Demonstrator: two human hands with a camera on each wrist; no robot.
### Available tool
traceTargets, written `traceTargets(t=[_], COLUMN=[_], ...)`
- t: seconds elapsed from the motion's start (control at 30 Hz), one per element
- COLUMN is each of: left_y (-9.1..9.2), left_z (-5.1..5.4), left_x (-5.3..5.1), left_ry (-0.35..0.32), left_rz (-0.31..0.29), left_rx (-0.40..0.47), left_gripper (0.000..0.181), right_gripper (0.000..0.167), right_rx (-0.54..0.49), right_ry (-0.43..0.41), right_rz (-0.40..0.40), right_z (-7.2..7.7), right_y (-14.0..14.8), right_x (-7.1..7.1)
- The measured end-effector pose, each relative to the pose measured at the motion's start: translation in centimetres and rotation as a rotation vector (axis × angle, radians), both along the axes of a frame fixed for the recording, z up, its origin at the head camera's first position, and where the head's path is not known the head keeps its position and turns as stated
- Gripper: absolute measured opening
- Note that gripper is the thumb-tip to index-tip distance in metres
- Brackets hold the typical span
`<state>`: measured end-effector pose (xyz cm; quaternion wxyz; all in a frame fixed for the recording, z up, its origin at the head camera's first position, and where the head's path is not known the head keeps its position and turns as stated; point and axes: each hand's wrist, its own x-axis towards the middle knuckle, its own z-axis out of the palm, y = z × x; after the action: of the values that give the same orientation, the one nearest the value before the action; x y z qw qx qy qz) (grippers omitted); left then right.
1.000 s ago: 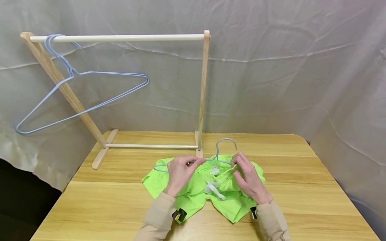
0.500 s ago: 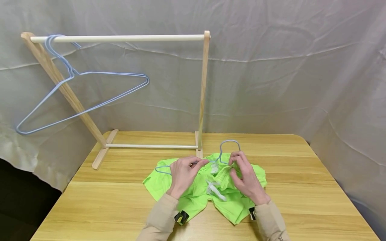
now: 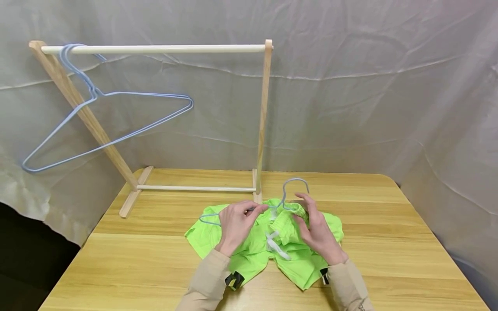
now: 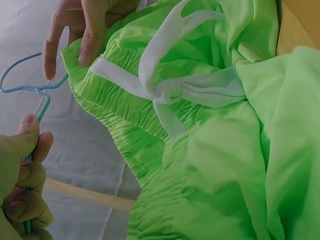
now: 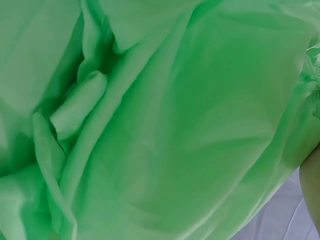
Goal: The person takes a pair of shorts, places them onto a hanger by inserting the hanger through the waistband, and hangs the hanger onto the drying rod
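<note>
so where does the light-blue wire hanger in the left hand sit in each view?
Head: light-blue wire hanger at lower centre, its hook just right of the middle.
Left wrist: left side, partly hidden.
Right wrist: not visible.
Shared landmark: neon-green fabric shorts, in all three.

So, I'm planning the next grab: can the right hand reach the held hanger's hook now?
Likely yes: the right hand is beside the hook, nothing visibly between them, though it pinches the shorts' waistband.

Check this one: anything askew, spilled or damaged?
Nothing looks spilled or damaged. The green shorts are rumpled, their waistband bunched at the right hand, while the left hand grips a hanger; that seems ordinary handling.
</note>
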<state>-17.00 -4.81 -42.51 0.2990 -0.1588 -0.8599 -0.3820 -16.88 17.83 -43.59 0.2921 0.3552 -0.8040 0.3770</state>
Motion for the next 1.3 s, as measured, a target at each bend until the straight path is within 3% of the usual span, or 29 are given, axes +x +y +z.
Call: traceTargets(t=[0.1,0.33,0.57,0.63,0.77,0.87,0.93,1.0,1.07,1.2,1.3], left_y=[0.1,0.4,0.2,0.2,-0.3,-1.3,-2.0,-2.7,-3.3,-3.8,-3.8], left_z=[-0.1,-0.2,0.2,0.3,0.3,0.4,0.7,0.9,1.1,1.0,0.5], left_x=[0.0,0.0,-0.1,-0.2,-0.8,-1.3,-1.4,-1.3,-1.1,-0.8,-0.8], left_ry=[0.008,0.033,-0.013,0.035,0.201,0.290,0.304,0.264,0.155,-0.219,-0.418], left_rz=[-0.002,-0.034,-0.183,-0.235,-0.321,-0.322,-0.306,-0.301,-0.341,-0.428,-0.461], left_rx=[-0.010,-0.012,0.046,0.082,0.123,0.105,0.081,0.055,0.016,-0.145,-0.274], left_gripper=[0.018,0.015,0.014,0.016,0.012,0.006,0.005,0.006,0.008,0.020,0.027], right_gripper=[0.065,0.028,0.009,0.010,0.014,0.013,0.012,0.011,0.011,0.010,0.010], right_rx=[0.036,0.111,0.089,0.046,-0.029,-0.062,-0.083,-0.111,-0.127,-0.136,-0.142], right_ry=[-0.016,0.041,0.074,0.106,0.169,0.197,0.203,0.206,0.206,0.207,0.204], right_rz=[-0.016,-0.086,-0.173,-0.195,-0.226,-0.237,-0.250,-0.268,-0.293,-0.325,-0.334], right_z=[-0.1,-0.3,-0.4,-0.4,-0.5,-0.5,-0.5,-0.4,-0.3,-0.1,0.1], right_y=[-0.1,-0.5,-0.6,-0.4,-0.1,0.3,0.5,0.8,1.0,1.2,1.2], right_x=[0.0,-0.1,0.0,-0.1,-0.4,-0.7,-0.8,-0.9,-1.0,-1.0,-1.0])
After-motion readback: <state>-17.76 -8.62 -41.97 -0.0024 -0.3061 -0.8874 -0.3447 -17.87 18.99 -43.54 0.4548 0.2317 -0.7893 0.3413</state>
